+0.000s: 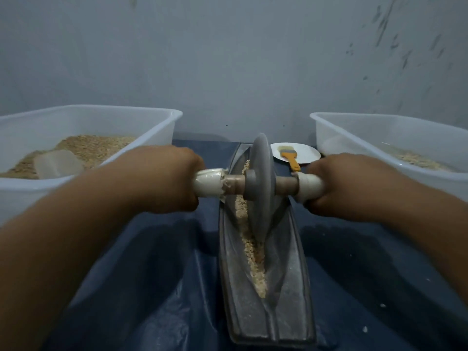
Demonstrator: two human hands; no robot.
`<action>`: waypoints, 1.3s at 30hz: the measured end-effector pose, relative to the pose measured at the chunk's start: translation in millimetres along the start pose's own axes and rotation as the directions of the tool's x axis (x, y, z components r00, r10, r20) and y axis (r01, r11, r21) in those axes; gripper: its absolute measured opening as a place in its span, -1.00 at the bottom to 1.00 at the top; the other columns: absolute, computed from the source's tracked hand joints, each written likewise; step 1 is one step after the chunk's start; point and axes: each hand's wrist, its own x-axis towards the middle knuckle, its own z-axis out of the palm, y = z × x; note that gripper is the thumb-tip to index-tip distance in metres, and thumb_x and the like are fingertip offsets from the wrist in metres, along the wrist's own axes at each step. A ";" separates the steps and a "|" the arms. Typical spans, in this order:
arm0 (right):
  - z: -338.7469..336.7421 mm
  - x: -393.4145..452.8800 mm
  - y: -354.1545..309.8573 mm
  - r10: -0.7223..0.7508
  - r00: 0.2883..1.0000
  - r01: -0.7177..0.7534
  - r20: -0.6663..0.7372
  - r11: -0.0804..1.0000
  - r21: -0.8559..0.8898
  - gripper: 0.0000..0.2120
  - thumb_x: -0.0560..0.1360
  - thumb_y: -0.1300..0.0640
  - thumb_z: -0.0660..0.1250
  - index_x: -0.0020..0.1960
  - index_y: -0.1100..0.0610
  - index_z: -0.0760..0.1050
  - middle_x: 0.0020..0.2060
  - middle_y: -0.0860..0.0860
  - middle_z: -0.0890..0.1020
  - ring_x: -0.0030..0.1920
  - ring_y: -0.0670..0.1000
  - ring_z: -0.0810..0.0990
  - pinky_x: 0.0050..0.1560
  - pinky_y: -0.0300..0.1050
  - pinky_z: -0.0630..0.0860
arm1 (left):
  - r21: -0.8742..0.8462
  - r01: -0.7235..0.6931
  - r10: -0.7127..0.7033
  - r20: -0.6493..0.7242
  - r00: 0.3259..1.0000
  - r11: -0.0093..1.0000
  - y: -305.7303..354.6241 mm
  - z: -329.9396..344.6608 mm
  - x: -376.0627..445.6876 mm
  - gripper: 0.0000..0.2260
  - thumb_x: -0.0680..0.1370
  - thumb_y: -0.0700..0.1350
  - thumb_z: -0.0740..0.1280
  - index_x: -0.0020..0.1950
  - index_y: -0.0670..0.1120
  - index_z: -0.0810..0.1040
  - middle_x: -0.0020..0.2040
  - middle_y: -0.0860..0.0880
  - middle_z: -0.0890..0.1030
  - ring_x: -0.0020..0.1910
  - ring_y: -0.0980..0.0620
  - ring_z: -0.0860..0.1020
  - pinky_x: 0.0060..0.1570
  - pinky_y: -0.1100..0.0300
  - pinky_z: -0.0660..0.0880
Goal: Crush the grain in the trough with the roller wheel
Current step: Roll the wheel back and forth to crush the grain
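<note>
Blue cloth, both hands gripping roller wheel (unlabelled), trough

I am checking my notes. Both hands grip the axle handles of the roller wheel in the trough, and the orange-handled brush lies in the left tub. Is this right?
Not quite. The head view shows the orange-handled brush on the white plate behind the trough, not in a tub. The rest holds: left hand and right hand grip the roller wheel handles.
</note>
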 end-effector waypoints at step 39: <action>-38.1 -33.6 -3.9 -0.108 0.872 -0.064 0.477 0.942 0.330 -0.57 0.06 -0.30 0.44 -0.09 -0.31 0.50 -0.42 -0.15 0.64 -0.48 -0.12 0.62 -0.50 -0.33 0.45 | -0.092 -0.097 0.122 0.332 0.936 0.991 -4.2 -26.2 -21.5 -0.59 0.10 0.24 0.39 -0.08 0.36 0.46 -0.35 0.27 0.60 -0.42 0.28 0.56 -0.46 0.30 0.44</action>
